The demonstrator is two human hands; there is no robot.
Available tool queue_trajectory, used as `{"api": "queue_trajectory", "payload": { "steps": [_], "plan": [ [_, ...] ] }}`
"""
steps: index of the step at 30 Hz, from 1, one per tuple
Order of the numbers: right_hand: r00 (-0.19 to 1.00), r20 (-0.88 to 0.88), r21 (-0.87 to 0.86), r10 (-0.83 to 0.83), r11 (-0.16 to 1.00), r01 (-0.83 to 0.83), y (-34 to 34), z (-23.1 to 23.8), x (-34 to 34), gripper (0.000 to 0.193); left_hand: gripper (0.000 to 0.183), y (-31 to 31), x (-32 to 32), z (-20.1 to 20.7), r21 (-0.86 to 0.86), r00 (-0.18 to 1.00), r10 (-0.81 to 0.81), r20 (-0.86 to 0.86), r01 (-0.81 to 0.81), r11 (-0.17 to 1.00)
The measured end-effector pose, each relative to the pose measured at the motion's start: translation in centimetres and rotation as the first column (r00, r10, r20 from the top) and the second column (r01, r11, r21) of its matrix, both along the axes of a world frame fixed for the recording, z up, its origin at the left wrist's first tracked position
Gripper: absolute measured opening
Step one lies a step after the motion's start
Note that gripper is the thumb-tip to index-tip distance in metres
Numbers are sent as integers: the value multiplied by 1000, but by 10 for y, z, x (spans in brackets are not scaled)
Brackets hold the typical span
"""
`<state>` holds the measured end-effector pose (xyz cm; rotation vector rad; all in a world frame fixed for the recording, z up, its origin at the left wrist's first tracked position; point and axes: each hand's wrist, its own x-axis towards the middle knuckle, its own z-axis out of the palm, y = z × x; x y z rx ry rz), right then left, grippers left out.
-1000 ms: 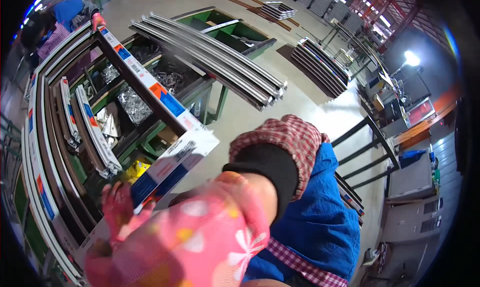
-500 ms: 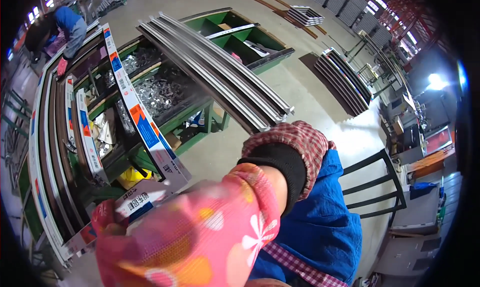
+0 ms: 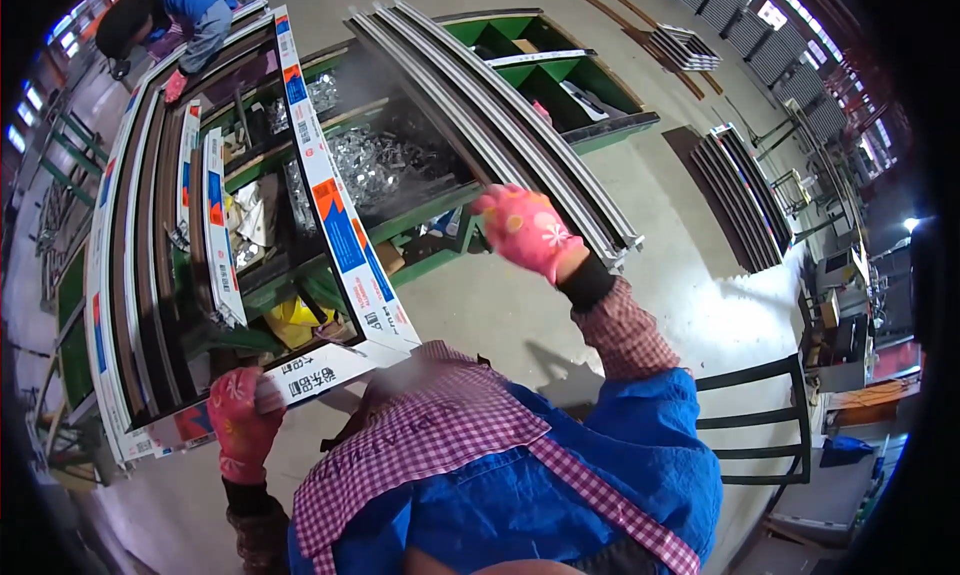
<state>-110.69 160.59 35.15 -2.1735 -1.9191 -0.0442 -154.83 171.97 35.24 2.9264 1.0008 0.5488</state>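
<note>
My left hand (image 3: 243, 420), in a pink patterned glove, is closed round the near bar of a large rectangular frame (image 3: 335, 368), close to its near left corner. White film with orange and blue print covers the frame's bars. My right hand (image 3: 532, 233), in a pink flowered glove, is raised beside the long silver metal profiles (image 3: 570, 180), near their closer ends. Its fingers look curled in; whatever they hold, if anything, is hidden. Beneath the frame and profiles stands a green workbench (image 3: 425, 207) whose tray holds many small metal pieces (image 3: 375, 170).
Across the frame a co-worker in blue (image 3: 205, 25) bends over, one pink-gloved hand at its far side. Divided green bins (image 3: 560, 50) adjoin the bench. Dark profiles (image 3: 740, 200) lie stacked on the floor to the right, and a black slatted rack (image 3: 755, 420) stands nearer me.
My right arm has swung from across my body, low over the frame's near corner, up and right to the silver profiles. My left hand stays on the frame. The view has shifted.
</note>
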Motion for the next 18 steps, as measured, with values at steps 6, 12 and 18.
{"api": "queue_trajectory", "payload": {
  "steps": [6, 12, 18],
  "plan": [
    [820, -81, -195, -567, 815, 545, -17, -138, 66, 29, 50, -2, 2, -1, -48, 999, 9, 42, -7, 999],
    [837, -296, -335, -460, 871, 360, 4, -141, 40, 41, 47, -3, 2, -1, -33, 1000, 15, 19, -14, 999],
    [802, -398, -147, -445, 894, 423, 10, -131, 38, 61, 48, -2, 1, -6, -3, 999, 8, 49, -7, 1000]
  ]
}}
